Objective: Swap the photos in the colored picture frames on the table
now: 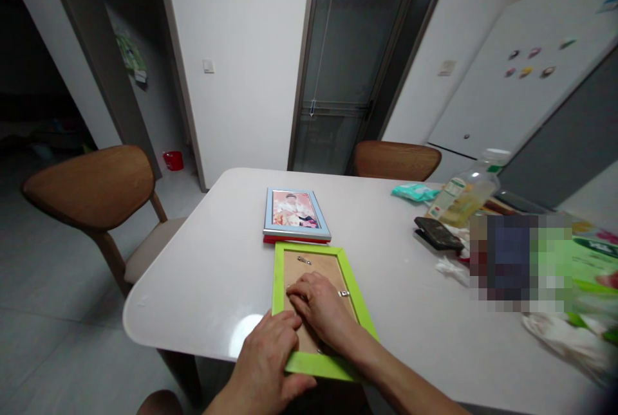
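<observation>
A green picture frame (360,299) lies back side up at the table's near edge, its brown backing board (309,276) and small metal clips showing. My left hand (270,354) grips the frame's lower left corner, thumb at the near edge and fingers over the left side. Across the backing reaches my right hand (318,309), its fingers bent together at the left inner edge; whatever is under the fingertips is hidden. Just beyond the green frame, a light blue frame with a picture (294,209) rests face up on a red frame (270,240).
On the right of the white table (207,273) are a bottle (463,193), a black wallet-like item (438,233), a teal packet (416,192), crumpled tissue (452,269) and plastic bags. Wooden chairs stand at the left (96,186) and far side (396,159).
</observation>
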`<state>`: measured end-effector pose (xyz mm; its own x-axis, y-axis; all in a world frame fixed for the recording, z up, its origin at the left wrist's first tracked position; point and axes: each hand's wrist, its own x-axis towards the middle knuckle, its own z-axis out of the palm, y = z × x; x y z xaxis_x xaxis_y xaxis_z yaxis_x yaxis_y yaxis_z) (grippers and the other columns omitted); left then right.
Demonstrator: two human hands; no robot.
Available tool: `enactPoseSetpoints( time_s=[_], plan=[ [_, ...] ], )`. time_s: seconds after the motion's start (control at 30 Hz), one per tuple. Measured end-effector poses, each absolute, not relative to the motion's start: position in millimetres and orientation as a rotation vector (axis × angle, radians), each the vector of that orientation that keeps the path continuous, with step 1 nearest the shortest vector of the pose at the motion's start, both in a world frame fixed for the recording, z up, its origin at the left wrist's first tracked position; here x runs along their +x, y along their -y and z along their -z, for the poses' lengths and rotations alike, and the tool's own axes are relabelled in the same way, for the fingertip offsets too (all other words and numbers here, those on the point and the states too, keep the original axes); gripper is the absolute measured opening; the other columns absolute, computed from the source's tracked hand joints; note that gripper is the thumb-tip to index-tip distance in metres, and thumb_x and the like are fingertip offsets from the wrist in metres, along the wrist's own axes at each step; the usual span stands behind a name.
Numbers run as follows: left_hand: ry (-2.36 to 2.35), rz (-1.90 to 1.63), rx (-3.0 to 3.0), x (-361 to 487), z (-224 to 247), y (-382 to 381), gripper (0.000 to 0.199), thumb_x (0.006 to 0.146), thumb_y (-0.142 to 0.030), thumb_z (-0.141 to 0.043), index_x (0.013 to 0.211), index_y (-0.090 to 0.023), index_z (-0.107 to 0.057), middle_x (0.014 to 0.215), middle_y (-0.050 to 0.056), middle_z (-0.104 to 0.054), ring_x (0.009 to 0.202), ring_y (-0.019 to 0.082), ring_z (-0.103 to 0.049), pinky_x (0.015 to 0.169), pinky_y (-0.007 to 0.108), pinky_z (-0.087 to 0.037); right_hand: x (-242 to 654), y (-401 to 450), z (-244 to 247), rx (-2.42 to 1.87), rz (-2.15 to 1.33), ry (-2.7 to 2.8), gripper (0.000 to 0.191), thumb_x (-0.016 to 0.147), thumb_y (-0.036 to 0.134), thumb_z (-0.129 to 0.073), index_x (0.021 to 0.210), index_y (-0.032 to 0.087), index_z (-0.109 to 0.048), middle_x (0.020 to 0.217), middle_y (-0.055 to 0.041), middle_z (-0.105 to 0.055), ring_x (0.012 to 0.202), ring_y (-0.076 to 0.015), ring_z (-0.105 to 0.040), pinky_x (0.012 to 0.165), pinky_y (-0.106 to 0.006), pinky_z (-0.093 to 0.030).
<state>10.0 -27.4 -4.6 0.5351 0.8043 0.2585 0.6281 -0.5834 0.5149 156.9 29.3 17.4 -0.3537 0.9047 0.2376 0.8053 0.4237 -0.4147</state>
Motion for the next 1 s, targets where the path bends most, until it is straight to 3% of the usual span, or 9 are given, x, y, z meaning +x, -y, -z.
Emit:
enactPoseSetpoints(
  time_s=[0.37, 0.7, 0.83, 1.0],
  plan=[
    [-1.174, -0.704, 2.426, 10.6, 6.9, 27.1, 0.032, 0.060, -0.038, -0.068, 0.082, -0.018, -0.055, 0.113, 0.009, -0.055, 0.106, 0.026, -0.048, 0.092, 0.045, -0.034, 154.7, -28.6, -14.7, -1.355, -0.280, 2.334, 0.026, 0.079, 0.020, -0.045, 0.058, 0.016, -0.059, 0.067, -0.0026, -0.055, 0.070, -0.0124, -0.047, 0.064, -0.023, -0.036],
    [-1.187, -0.663, 2.407, 11.1, 1.3, 27.7, 0.033, 0.056, -0.034, -0.072, 0.080, -0.019, -0.055, 0.114, 0.008, -0.055, 0.105, 0.027, -0.048, 0.091, 0.045, -0.035, 158.1, -26.8, -15.0, -1.265, -0.329, 2.334, 0.019, 0.077, 0.017, -0.047, 0.067, 0.019, -0.063, 0.072, -0.0017, -0.058, 0.074, -0.0125, -0.048, 0.068, -0.023, -0.036],
    [-1.207, -0.640, 2.419, 11.1, 3.2, 28.4, 0.035, 0.055, -0.032, -0.072, 0.082, -0.018, -0.054, 0.113, 0.011, -0.055, 0.106, 0.028, -0.048, 0.091, 0.048, -0.035, 169.5, -52.8, -14.3, -1.499, -0.281, 2.197, 0.017, 0.076, 0.023, -0.047, 0.078, 0.019, -0.064, 0.078, -0.0028, -0.063, 0.076, -0.0129, -0.053, 0.071, -0.022, -0.036],
    [-1.194, -0.627, 2.441, 11.8, 1.6, 28.7, 0.033, 0.058, -0.034, -0.069, 0.083, -0.018, -0.055, 0.112, 0.013, -0.055, 0.106, 0.029, -0.048, 0.090, 0.050, -0.035, 179.1, -91.8, -9.7, -1.723, -0.210, 2.041, 0.020, 0.074, 0.027, -0.047, 0.068, 0.017, -0.063, 0.072, -0.0054, -0.065, 0.067, -0.0150, -0.055, 0.060, -0.023, -0.035]
  ],
)
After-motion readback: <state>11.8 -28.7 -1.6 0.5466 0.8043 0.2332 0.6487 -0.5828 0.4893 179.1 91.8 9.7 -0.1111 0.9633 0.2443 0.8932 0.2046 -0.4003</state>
